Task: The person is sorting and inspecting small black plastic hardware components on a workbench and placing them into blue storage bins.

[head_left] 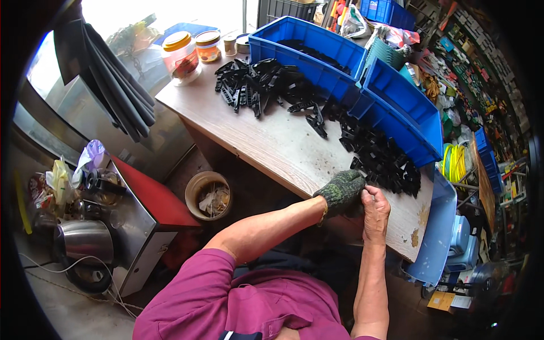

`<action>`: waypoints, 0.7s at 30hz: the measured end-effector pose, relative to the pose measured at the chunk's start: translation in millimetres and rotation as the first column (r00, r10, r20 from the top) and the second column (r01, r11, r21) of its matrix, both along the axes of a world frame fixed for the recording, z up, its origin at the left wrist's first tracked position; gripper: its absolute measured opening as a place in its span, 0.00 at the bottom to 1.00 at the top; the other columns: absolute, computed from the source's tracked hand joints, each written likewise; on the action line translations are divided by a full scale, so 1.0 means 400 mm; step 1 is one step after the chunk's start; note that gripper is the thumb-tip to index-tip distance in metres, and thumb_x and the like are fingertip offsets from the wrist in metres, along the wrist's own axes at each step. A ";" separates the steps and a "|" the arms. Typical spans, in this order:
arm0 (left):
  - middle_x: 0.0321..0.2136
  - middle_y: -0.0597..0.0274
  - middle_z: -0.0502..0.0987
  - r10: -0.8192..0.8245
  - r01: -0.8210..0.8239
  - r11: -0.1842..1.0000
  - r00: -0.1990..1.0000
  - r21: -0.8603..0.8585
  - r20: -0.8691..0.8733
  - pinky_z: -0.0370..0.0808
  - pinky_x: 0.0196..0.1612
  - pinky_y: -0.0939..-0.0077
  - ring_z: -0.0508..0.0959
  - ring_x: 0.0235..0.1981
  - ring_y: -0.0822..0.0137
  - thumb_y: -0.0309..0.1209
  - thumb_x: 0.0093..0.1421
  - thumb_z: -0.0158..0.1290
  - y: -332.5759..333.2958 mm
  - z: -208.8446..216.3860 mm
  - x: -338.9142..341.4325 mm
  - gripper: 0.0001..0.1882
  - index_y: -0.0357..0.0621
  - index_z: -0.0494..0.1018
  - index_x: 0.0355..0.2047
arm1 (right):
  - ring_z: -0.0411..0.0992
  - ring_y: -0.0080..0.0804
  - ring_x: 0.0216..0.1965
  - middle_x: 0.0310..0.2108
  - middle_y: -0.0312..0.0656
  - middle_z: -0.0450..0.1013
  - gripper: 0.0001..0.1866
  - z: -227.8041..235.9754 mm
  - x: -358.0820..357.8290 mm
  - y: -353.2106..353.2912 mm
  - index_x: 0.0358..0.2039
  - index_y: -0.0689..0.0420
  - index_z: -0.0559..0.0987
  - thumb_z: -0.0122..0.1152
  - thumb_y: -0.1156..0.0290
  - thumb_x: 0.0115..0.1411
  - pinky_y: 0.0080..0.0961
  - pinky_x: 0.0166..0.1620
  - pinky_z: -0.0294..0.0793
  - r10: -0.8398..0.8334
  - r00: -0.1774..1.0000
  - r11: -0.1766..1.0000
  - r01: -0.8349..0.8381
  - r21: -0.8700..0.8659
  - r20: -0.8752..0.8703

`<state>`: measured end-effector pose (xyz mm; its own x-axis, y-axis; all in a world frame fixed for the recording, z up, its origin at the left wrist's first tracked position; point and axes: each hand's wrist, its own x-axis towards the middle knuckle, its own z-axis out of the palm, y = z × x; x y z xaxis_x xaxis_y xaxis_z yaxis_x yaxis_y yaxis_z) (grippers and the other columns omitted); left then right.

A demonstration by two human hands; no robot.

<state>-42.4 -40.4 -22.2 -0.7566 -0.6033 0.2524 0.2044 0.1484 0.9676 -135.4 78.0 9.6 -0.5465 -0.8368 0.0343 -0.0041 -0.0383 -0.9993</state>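
My left hand (341, 192), in a dark green patterned work glove, is curled closed over the near edge of the wooden table (277, 147). Right beside it, my bare right hand (375, 214) has its fingers folded in, thumb up against the glove. Whatever lies between the two hands is hidden by the fingers. Just beyond them a pile of small black plastic parts (391, 167) spreads along the table. A second heap of black parts (249, 85) lies farther left, with a few loose pieces (316, 120) between the heaps.
Two blue crates (334, 85) (396, 107) line the table's far side; the left one holds black parts. Lidded jars (180, 54) stand at the far left corner. Below are a waste bucket (195, 198) and a red-topped cabinet (150, 192) with a kettle (85, 243). A light blue bin (436, 238) stands right.
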 end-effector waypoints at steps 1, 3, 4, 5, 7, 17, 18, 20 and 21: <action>0.26 0.51 0.75 -0.049 0.052 0.998 0.996 -0.038 0.068 0.75 0.31 0.61 0.77 0.28 0.57 0.38 0.57 0.54 -0.003 0.009 0.001 0.12 0.41 0.74 0.31 | 0.66 0.12 0.31 0.31 0.27 0.73 0.14 -0.005 -0.005 0.002 0.42 0.61 0.79 0.65 0.63 0.64 0.11 0.38 0.64 -0.011 0.997 1.000 0.010 -0.012 -0.072; 0.32 0.45 0.78 -0.161 0.152 0.986 0.975 0.072 0.154 0.75 0.42 0.53 0.78 0.37 0.44 0.39 0.54 0.58 0.005 0.035 0.015 0.16 0.41 0.75 0.38 | 0.62 0.12 0.24 0.23 0.26 0.68 0.15 -0.025 -0.021 0.013 0.35 0.59 0.76 0.61 0.58 0.66 0.12 0.30 0.61 -0.070 0.963 0.997 0.059 -0.050 -0.260; 0.32 0.45 0.78 -0.166 0.155 0.985 0.974 0.077 0.155 0.75 0.42 0.53 0.78 0.37 0.44 0.39 0.54 0.58 0.008 0.045 0.030 0.16 0.41 0.75 0.38 | 0.62 0.12 0.24 0.23 0.26 0.68 0.15 -0.024 -0.020 0.017 0.35 0.59 0.76 0.61 0.58 0.66 0.12 0.30 0.61 -0.073 0.963 0.997 0.063 -0.045 -0.259; 0.34 0.46 0.78 0.026 -0.013 0.997 0.984 -0.076 0.175 0.75 0.43 0.54 0.78 0.38 0.44 0.39 0.57 0.56 0.007 0.055 0.044 0.17 0.41 0.74 0.42 | 0.61 0.14 0.20 0.19 0.27 0.65 0.16 -0.018 -0.018 0.019 0.33 0.58 0.74 0.58 0.57 0.67 0.15 0.26 0.63 -0.088 0.981 0.996 0.091 0.007 -0.172; 0.40 0.44 0.77 0.412 -0.272 0.838 0.883 -0.473 0.224 0.74 0.45 0.53 0.77 0.40 0.44 0.39 0.62 0.53 -0.025 0.059 0.081 0.20 0.40 0.72 0.50 | 0.54 0.19 0.09 0.11 0.31 0.55 0.17 0.039 0.032 0.013 0.29 0.56 0.70 0.50 0.56 0.69 0.24 0.16 0.68 -0.158 0.987 0.985 0.158 0.076 0.002; 0.43 0.52 0.77 0.627 -0.095 0.287 0.771 -0.953 0.112 0.71 0.49 0.51 0.74 0.47 0.47 0.30 0.56 0.53 -0.310 0.041 0.152 0.12 0.46 0.77 0.41 | 0.51 0.20 0.09 0.09 0.29 0.50 0.14 0.021 0.032 -0.009 0.31 0.53 0.69 0.47 0.56 0.69 0.28 0.14 0.71 -0.252 0.957 0.967 0.254 0.000 0.143; 0.42 0.52 0.77 0.593 -0.081 0.314 0.795 -0.946 0.129 0.71 0.49 0.51 0.75 0.46 0.47 0.31 0.56 0.53 -0.299 0.049 0.151 0.11 0.46 0.77 0.40 | 0.51 0.20 0.09 0.09 0.29 0.50 0.14 0.020 0.030 -0.008 0.31 0.53 0.69 0.47 0.56 0.69 0.28 0.14 0.71 -0.264 0.954 0.964 0.265 0.008 0.142; 0.41 0.51 0.77 0.618 -0.064 0.363 0.763 -0.930 0.189 0.72 0.48 0.50 0.75 0.46 0.47 0.32 0.57 0.53 -0.262 0.058 0.160 0.10 0.46 0.78 0.38 | 0.50 0.20 0.09 0.09 0.29 0.49 0.15 0.019 0.027 -0.005 0.31 0.53 0.69 0.47 0.56 0.69 0.28 0.14 0.71 -0.241 0.956 0.969 0.247 -0.017 0.169; 0.40 0.52 0.77 0.665 -0.043 0.340 0.718 -0.940 0.207 0.72 0.47 0.49 0.75 0.46 0.47 0.33 0.58 0.53 -0.250 0.073 0.176 0.09 0.47 0.77 0.38 | 0.50 0.20 0.09 0.09 0.29 0.49 0.15 0.018 0.027 -0.007 0.31 0.53 0.69 0.47 0.56 0.69 0.28 0.14 0.71 -0.238 0.955 0.969 0.246 -0.020 0.176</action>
